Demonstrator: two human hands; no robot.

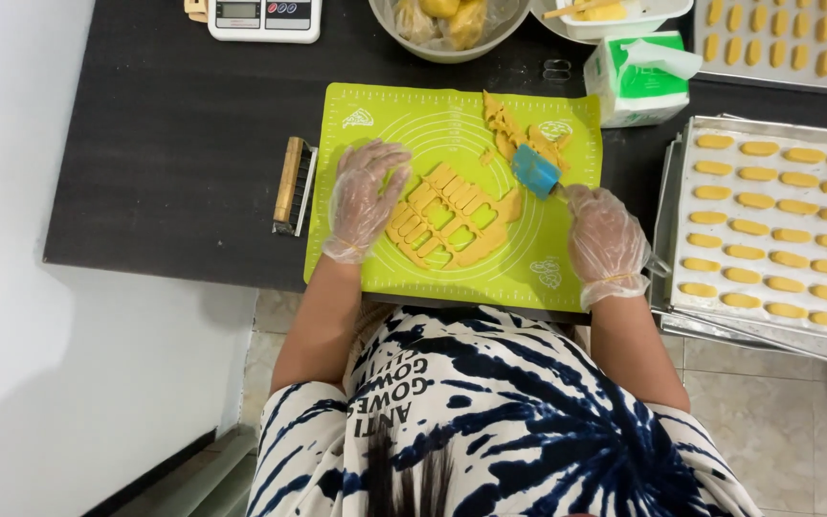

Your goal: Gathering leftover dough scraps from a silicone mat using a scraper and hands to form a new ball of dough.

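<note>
A green silicone mat (538, 239) lies on the black table (174, 144). On it is a flat sheet of yellow dough (452, 215) with oblong holes cut out, and dough scraps (514, 129) lie at the mat's far side. My left hand (364, 196), in a clear plastic glove, rests fingers apart on the left edge of the dough sheet. My right hand (605, 239), also gloved, grips the handle of a blue scraper (535, 170) whose blade sits at the dough's upper right edge.
A metal tray (667, 206) with several oblong dough pieces sits at the right; another tray (701, 38) is at the far right. A tissue pack (636, 81), a bowl of dough (447, 29), a white tub (614, 19), a scale (263, 17) and a wood-handled cutter (291, 184) surround the mat.
</note>
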